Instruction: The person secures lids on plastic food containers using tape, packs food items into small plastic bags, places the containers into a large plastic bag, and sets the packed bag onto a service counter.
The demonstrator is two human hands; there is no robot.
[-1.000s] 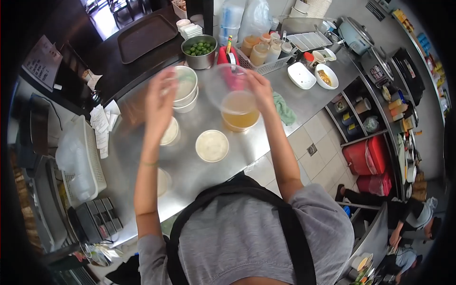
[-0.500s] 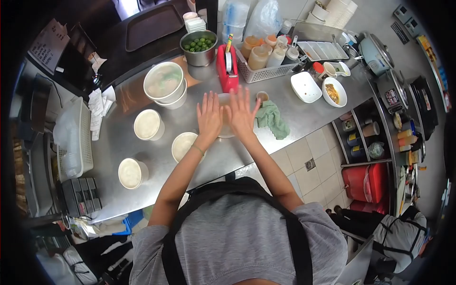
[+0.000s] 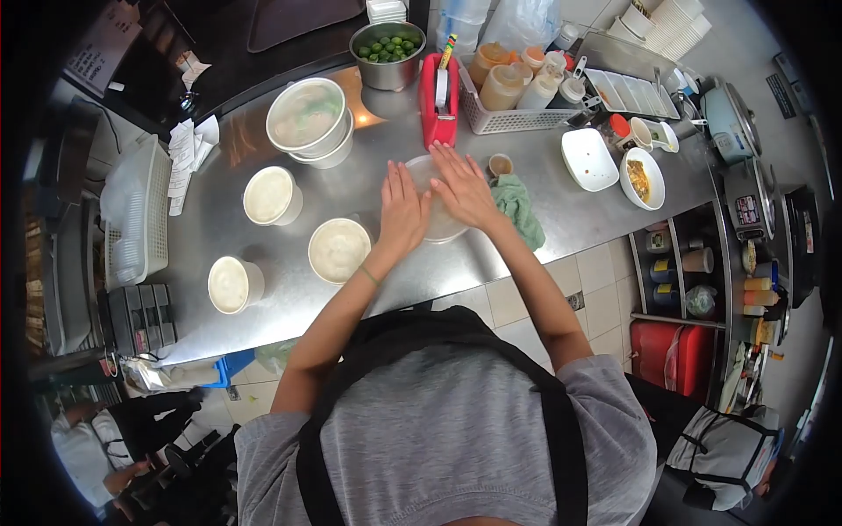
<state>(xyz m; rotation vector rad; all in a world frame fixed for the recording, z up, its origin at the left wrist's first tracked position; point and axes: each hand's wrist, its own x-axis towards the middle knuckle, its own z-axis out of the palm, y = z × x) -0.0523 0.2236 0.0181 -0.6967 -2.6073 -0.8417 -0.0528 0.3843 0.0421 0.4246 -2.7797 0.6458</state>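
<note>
My left hand (image 3: 404, 210) and my right hand (image 3: 464, 188) rest on the translucent lid of a round container (image 3: 445, 228), one at each side of it. Both hands are open, with the fingers stretched out and pointing away from me. They cover much of the lid. Just left of my left hand stands a lidded white tub (image 3: 339, 251). A green cloth (image 3: 520, 210) lies right of my right hand, beside a small cup of brown sauce (image 3: 500, 165). Beyond my fingertips is a red tape dispenser (image 3: 438, 101).
More lidded tubs (image 3: 272, 195) and a stack of larger ones (image 3: 307, 116) stand to the left. At the back are a metal pot of green limes (image 3: 388, 54) and a basket of bottles (image 3: 517, 120). Two white bowls (image 3: 589, 160) sit right. Other people (image 3: 728, 451) stand nearby.
My right hand has turned and its fingers now slant leftward across the lid. My left hand has stayed at the lid's left side. The whole view has shifted slightly.
</note>
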